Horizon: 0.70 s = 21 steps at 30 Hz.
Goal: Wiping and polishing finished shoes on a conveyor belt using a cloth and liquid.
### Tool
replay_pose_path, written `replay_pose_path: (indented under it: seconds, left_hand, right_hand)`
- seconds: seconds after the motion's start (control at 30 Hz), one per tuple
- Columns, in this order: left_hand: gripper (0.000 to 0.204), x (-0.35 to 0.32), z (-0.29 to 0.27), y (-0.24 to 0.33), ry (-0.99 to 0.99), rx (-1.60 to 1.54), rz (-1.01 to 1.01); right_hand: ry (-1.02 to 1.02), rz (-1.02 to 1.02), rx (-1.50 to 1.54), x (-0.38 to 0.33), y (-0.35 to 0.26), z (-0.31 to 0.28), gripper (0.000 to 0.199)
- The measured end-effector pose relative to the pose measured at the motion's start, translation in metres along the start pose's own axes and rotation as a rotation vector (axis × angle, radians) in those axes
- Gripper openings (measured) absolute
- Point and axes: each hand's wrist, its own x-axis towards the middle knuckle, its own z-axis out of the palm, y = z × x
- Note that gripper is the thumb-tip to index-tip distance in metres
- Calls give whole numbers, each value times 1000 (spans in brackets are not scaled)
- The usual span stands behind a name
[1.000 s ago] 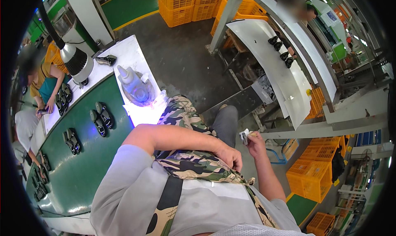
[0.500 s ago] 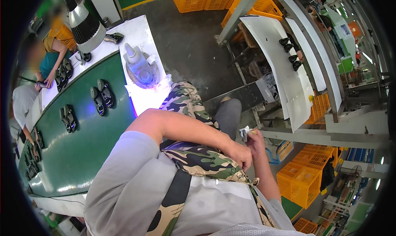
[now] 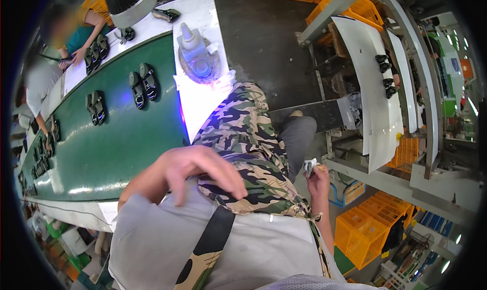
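Observation:
My left hand (image 3: 203, 169) is over the camouflage apron (image 3: 241, 133) at my waist, blurred by motion. Its fingers are loosely bent and spread apart, with nothing seen in them. On the right, my right hand (image 3: 318, 180) is raised beside the apron and pinches a small grey-and-white piece (image 3: 309, 166) with a tan end; its exact kind is too small to make out. Ahead on the white board stands a squeeze bottle (image 3: 189, 38) on a rounded base under bright bluish light. Pairs of black shoes (image 3: 143, 86) lie on the green belt (image 3: 101, 158) to the left.
A lamp (image 3: 128, 3) hangs at the upper left. Two co-workers handle shoes along the belt's far side. To the right are a white sloped panel (image 3: 373, 102) bearing black shoes, a metal frame (image 3: 335, 13) and yellow crates (image 3: 360, 237).
My left hand has moved left, away from my right hand, and its fingers have spread. The right hand keeps its pinch on the small piece. The view has shifted.

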Motion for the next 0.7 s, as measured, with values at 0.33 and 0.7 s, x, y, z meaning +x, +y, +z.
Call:
replay_pose_path:
  seconds: [0.33, 0.7]
  left_hand:
    - [9, 26, 32, 46, 80, 734, 85]
    - [26, 51, 30, 41, -169, 627, 331]
  right_hand:
    - [-123, -38, -94, 18, -26, 43, 15]
    - [-132, -116, -259, -2, -70, 28, 15]
